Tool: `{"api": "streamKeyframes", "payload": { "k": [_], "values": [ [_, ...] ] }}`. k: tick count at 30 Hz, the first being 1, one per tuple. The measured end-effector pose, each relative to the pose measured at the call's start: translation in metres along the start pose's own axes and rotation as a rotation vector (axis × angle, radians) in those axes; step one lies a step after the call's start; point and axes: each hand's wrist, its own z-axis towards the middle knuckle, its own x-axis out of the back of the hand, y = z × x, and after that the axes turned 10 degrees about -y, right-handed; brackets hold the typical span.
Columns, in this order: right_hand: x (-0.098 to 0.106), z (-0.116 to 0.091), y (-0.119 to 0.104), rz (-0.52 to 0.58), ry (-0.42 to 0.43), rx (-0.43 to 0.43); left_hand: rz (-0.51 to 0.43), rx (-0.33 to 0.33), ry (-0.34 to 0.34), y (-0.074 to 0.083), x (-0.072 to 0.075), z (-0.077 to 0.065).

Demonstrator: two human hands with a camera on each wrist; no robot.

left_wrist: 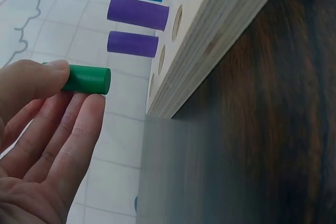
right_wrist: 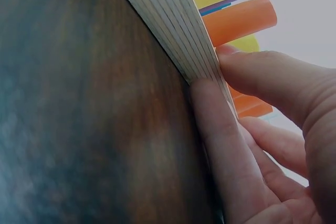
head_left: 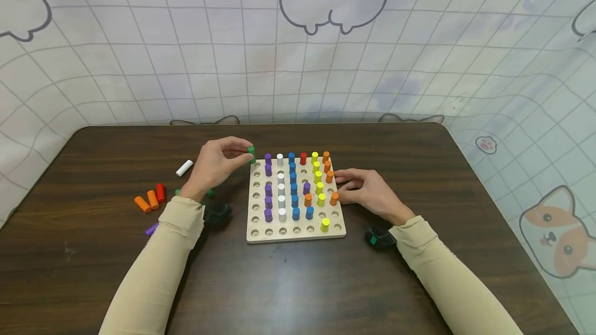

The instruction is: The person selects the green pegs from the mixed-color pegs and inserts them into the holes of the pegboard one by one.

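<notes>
My left hand (head_left: 216, 163) pinches a green peg (head_left: 251, 154) between thumb and fingertips, just above the far left corner of a wooden pegboard (head_left: 289, 238). In the left wrist view the green peg (left_wrist: 90, 80) is apart from the board, near two purple pegs (left_wrist: 137, 13). The board's far left hole lies under the peg, and its left column holds no pegs. Purple, white, blue, red, yellow and orange pegs stand in other holes. My right hand (head_left: 370, 193) grips the board's right edge (right_wrist: 168, 30), thumb on the top face beside an orange peg (right_wrist: 240, 20), a finger against the side.
Left of my left forearm lie two orange pegs (head_left: 152, 199), a red peg (head_left: 160, 193) and a partly covered purple peg (head_left: 151, 228). A white peg (head_left: 184, 168) lies farther back. Green pegs (head_left: 210, 193) show beside my left wrist. The dark wooden table (head_left: 279, 293) meets a patterned cloth backdrop.
</notes>
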Motion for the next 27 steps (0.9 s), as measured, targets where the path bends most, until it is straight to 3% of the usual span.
{"api": "streamKeyframes", "payload": {
  "k": [12, 27],
  "values": [
    [0.002, 0.0, 0.0, 0.012, -0.011, -0.002, 0.018, 0.008, -0.012, 0.002, -0.009, 0.011],
    [0.002, 0.001, 0.0, -0.008, -0.006, -0.005, 0.039, 0.05, -0.02, -0.003, -0.015, 0.012]
  ]
}}
